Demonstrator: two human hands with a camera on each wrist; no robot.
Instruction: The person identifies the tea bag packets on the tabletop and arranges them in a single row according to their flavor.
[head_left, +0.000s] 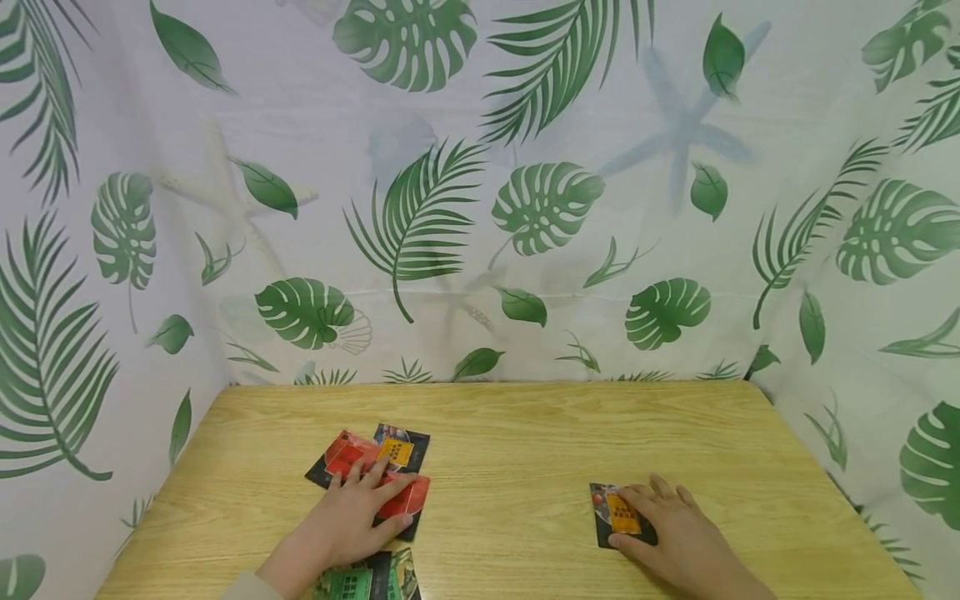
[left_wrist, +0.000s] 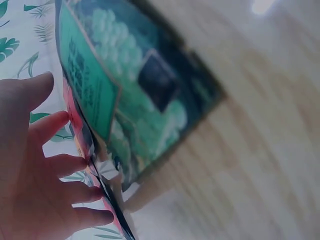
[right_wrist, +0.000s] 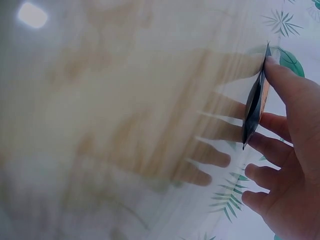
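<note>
In the head view my left hand (head_left: 358, 515) rests with spread fingers over a small pile of flat packets at the table's left. Under the fingers lie a red packet (head_left: 347, 450) and another red packet (head_left: 408, 497); a dark packet with an orange label (head_left: 397, 450) sticks out behind them. Nearest the left wrist is a green packet (left_wrist: 142, 85) printed with pale green grapes. My right hand (head_left: 675, 533) touches a single orange-labelled dark packet (head_left: 621, 517) flat on the right of the table, its thumb at the near edge and fingertips on the far side.
The wood-grain table (head_left: 510, 467) is bordered at the back and both sides by a white curtain (head_left: 465, 342) with green leaf prints. Bare wood separates the pile from the single packet.
</note>
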